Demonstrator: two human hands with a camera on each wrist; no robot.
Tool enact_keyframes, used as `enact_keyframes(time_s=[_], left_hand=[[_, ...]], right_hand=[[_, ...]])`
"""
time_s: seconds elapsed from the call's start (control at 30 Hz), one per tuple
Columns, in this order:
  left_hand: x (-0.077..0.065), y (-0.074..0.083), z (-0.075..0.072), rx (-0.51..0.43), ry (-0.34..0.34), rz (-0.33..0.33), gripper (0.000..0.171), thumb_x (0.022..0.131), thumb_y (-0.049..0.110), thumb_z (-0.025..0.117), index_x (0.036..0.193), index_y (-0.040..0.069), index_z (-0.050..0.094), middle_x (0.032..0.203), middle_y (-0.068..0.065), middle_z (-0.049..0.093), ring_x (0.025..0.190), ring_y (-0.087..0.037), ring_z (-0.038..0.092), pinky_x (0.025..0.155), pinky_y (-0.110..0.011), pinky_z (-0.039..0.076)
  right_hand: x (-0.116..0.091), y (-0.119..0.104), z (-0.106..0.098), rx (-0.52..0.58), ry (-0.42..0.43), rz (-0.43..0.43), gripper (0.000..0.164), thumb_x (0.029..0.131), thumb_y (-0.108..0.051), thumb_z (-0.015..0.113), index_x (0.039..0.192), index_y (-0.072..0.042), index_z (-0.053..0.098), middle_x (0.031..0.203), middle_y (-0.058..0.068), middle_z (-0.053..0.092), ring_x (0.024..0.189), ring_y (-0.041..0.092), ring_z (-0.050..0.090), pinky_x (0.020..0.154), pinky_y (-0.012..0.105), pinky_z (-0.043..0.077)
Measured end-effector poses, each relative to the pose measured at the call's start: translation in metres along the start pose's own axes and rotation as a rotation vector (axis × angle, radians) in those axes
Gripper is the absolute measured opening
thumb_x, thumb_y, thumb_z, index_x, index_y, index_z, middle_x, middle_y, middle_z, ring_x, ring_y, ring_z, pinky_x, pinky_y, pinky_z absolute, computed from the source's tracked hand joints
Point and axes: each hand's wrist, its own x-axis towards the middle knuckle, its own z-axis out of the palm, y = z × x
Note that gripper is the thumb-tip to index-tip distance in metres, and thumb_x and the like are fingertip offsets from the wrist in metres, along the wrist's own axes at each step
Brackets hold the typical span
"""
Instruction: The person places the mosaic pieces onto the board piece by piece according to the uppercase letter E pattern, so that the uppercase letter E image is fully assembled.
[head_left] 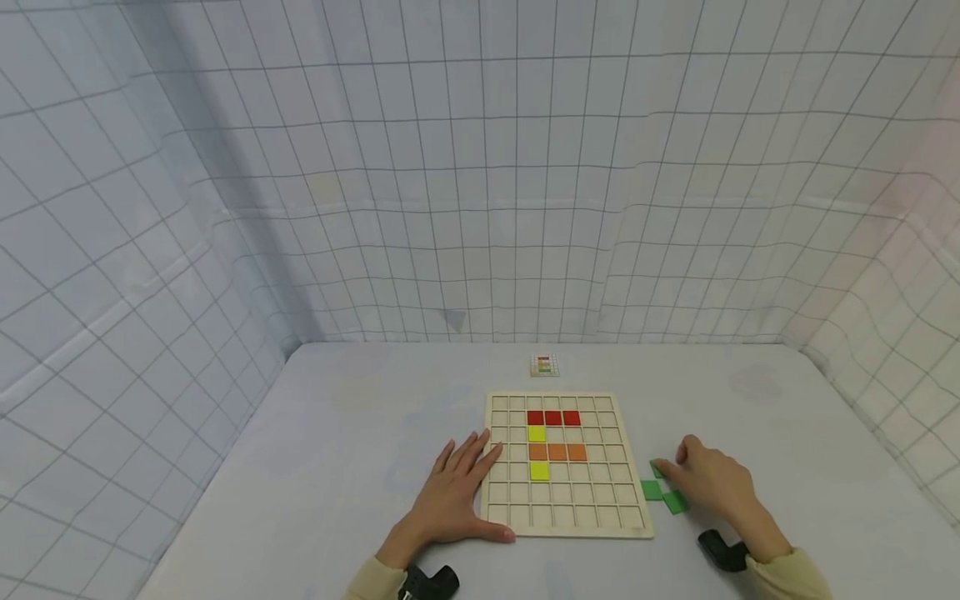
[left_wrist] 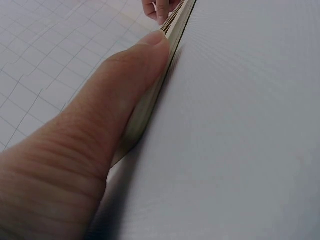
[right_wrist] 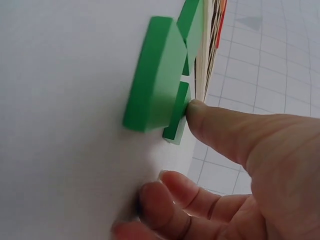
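Observation:
A square wooden grid board [head_left: 600, 492] lies flat on the table. Set in its cells are three red tiles [head_left: 553, 418], three orange tiles [head_left: 557, 452] and two yellow tiles [head_left: 539, 471]. My left hand [head_left: 450, 493] rests spread at the board's left side, its thumb [left_wrist: 135, 65] along the near edge. Right of the board lie three green tiles [head_left: 652, 490], two of them near its edge. My right hand [head_left: 712, 477] is over them, its thumb [right_wrist: 215, 122] touching the farthest green tile [right_wrist: 177, 112]. The other fingers are loosely bent, apart from the tile.
Behind the board sits a small card [head_left: 544, 365] with a coloured grid pattern. White grid-lined cloth [head_left: 480, 208] hangs at the back and both sides of the white table [head_left: 337, 433]. Each wrist wears a black camera [head_left: 723, 551].

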Motion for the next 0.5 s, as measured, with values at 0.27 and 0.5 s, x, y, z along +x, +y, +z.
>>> enact_keyframes(time_s=[0.27,0.5], left_hand=[[0.0003,-0.0004,0.0008,-0.001,0.002,0.003,0.117,0.064,0.087,0.051,0.153,0.018,0.021,0.158,-0.004,0.01,0.144,-0.021,0.005,0.112,-0.048,0.003],[0.0004,-0.0003,0.0003,-0.002,-0.001,0.0,0.117,0.064,0.087,0.051,0.153,0.019,0.021,0.158,-0.004,0.01,0.144,-0.02,0.004,0.112,-0.047,0.002]], right_hand=[[0.0074,0.0017,0.0053,0.06,0.008,-0.031,0.033,0.09,-0.036,0.064,0.091,-0.005,0.054,0.061,-0.001,0.051,0.05,0.014,0.044,0.044,0.028,0.034],[0.0085,-0.0002,0.0044,0.105,-0.032,-0.022,0.048,0.081,-0.048,0.071,0.097,-0.005,0.056,0.074,0.0,0.059,0.057,0.015,0.049,0.048,0.03,0.039]])
